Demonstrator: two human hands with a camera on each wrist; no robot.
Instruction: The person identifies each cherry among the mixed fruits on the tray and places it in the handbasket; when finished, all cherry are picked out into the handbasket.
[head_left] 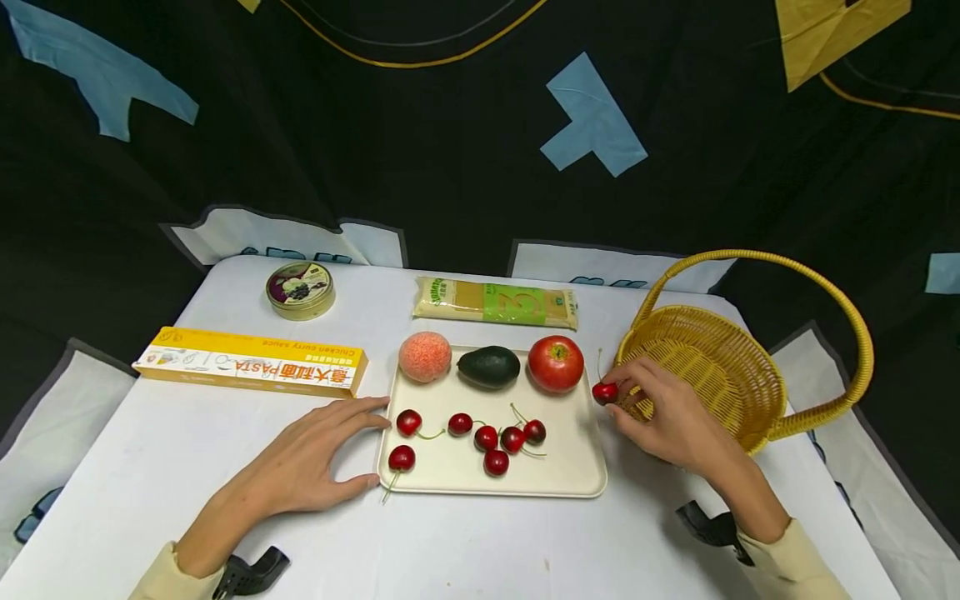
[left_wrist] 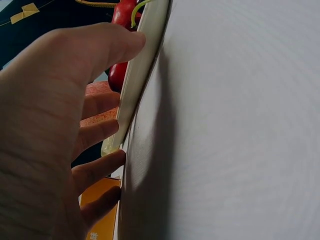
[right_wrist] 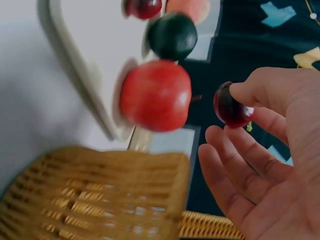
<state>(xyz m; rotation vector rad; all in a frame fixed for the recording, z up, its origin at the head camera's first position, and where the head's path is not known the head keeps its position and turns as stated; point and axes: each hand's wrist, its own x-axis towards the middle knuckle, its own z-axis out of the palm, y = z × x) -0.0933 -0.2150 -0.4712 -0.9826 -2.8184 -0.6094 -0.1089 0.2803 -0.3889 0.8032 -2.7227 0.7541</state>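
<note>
A dark red cherry (head_left: 604, 393) with its stem up is pinched between thumb and fingers of my right hand (head_left: 663, 412), between the tray's right edge and the yellow wicker basket (head_left: 776, 429). In the right wrist view the same cherry (right_wrist: 233, 106) sits at the fingertips. My left hand (head_left: 315, 458) lies with spread fingers at the left edge of the cream tray (head_left: 570, 467), its fingertips touching the rim. On the tray several cherries (head_left: 496, 462) lie in front of a peach (head_left: 425, 357), a dark green avocado (head_left: 489, 367) and a red apple (head_left: 556, 364).
A yellow pasta box (head_left: 251, 361) lies left of the tray, with a round tin (head_left: 300, 290) behind it. Behind the tray lies a packet of noodles (head_left: 495, 302). The basket's tall handle (head_left: 862, 333) arches up at the right. Black cloth hangs beyond the white table (head_left: 480, 550).
</note>
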